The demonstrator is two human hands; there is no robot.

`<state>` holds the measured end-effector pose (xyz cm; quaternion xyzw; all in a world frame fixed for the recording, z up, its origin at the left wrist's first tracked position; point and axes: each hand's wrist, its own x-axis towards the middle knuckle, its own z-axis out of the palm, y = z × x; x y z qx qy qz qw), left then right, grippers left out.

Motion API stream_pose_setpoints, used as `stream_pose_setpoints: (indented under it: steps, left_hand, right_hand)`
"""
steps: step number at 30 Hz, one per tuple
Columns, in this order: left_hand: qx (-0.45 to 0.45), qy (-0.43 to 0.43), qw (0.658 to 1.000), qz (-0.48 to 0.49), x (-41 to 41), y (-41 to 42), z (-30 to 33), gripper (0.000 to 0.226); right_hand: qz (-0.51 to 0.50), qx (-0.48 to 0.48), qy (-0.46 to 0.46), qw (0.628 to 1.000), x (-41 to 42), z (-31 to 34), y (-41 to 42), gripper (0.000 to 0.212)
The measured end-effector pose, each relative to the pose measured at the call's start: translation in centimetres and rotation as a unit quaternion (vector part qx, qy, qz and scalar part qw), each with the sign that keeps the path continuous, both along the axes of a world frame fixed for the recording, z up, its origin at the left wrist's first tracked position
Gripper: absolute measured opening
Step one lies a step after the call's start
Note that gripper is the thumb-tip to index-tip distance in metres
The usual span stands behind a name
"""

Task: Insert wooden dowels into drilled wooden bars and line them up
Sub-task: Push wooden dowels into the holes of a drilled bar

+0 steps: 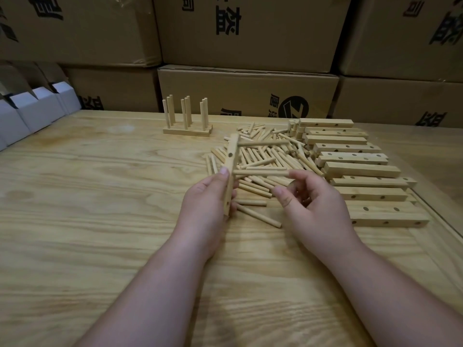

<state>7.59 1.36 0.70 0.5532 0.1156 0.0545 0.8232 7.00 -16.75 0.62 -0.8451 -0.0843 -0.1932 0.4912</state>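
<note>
Pale plywood worktop (87, 196) fills the frame; printed cardboard cartons (250, 33) are stacked along the top edge, white boxes (32, 106) at upper left. Finished bars with upright dowels (186, 115) stand at upper centre. Loose dowels (263, 156) lie heaped mid-frame — undrilled-side and drilled bars (355, 169) rowed at right. Left hand (208, 199) grips a drilled bar (231, 169), one dowel seated near its top. Right hand (315, 201), fingers curled, pinches a dowel (260, 172) against the bar.
</note>
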Motion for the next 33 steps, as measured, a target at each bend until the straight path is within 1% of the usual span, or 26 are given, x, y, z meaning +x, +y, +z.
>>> stream_pose_setpoints:
  steps: [1, 2, 5, 6, 7, 9, 10, 11, 15, 17, 19, 23, 25, 28, 33]
  left_hand:
    - [-0.033, 0.010, 0.999, 0.018, 0.1, 0.2, 0.2, 0.040]
    - [-0.065, 0.020, 0.997, 0.035, 0.2, 0.4, 0.3, 0.040]
    - [-0.134, 0.039, 0.988, 0.059, 0.4, 0.8, 0.6, 0.035]
    - [-0.142, 0.041, 0.987, 0.060, 0.3, 0.8, 0.7, 0.035]
    - [-0.143, 0.042, 0.987, 0.060, 0.3, 0.8, 0.7, 0.035]
    - [-0.140, 0.042, 0.987, 0.062, 0.2, 0.8, 0.8, 0.036]
    - [-0.138, 0.041, 0.988, 0.063, 0.2, 0.8, 0.8, 0.035]
    - [-0.137, 0.040, 0.988, 0.064, 0.2, 0.8, 0.8, 0.035]
    - [-0.116, 0.034, 0.991, 0.056, 0.0, 0.5, 0.9, 0.031]
    - [-0.093, 0.026, 0.994, 0.048, -0.1, 0.3, 1.0, 0.028]
    - [-0.069, 0.015, 0.997, 0.038, -0.3, 0.2, 1.0, 0.028]
    - [-0.001, -0.005, 1.000, 0.024, -0.5, 0.0, 1.1, 0.037]
    - [0.006, -0.009, 1.000, 0.023, -0.7, -0.1, 1.2, 0.037]
    - [0.002, -0.006, 1.000, 0.023, -0.8, -0.2, 1.4, 0.044]
    - [-0.003, -0.007, 1.000, 0.025, -0.8, -0.2, 1.4, 0.042]
  right_hand:
    - [0.012, -0.022, 0.022, 0.999, 0.0, -0.1, 0.0, 0.026]
    - [0.025, -0.065, 0.041, 0.997, 0.0, -0.1, 0.0, 0.031]
    - [0.061, -0.239, 0.073, 0.966, -0.1, -0.2, 0.4, 0.047]
    - [0.066, -0.267, 0.076, 0.958, -0.2, -0.2, 0.5, 0.045]
    - [0.067, -0.275, 0.074, 0.956, -0.3, -0.3, 0.7, 0.036]
    - [0.066, -0.267, 0.062, 0.959, -0.4, -0.2, 0.8, 0.013]
    - [0.066, -0.259, 0.053, 0.962, -0.5, -0.1, 0.9, 0.006]
    - [0.066, -0.245, 0.042, 0.966, -0.5, -0.2, 0.8, 0.003]
    - [0.056, -0.152, -0.011, 0.987, -0.8, 0.1, 0.8, 0.005]
    - [0.068, -0.130, -0.041, 0.988, -1.1, 0.1, 0.9, 0.006]
    - [0.087, -0.130, -0.070, 0.985, -1.2, 0.1, 1.1, 0.009]
    - [0.121, -0.135, -0.101, 0.978, -1.3, 0.2, 1.2, 0.011]
    - [0.127, -0.138, -0.103, 0.977, -1.3, 0.2, 1.3, 0.013]
    - [0.131, -0.139, -0.109, 0.975, -1.4, 0.3, 1.4, 0.014]
    - [0.135, -0.142, -0.116, 0.974, -1.5, 0.5, 1.5, 0.015]
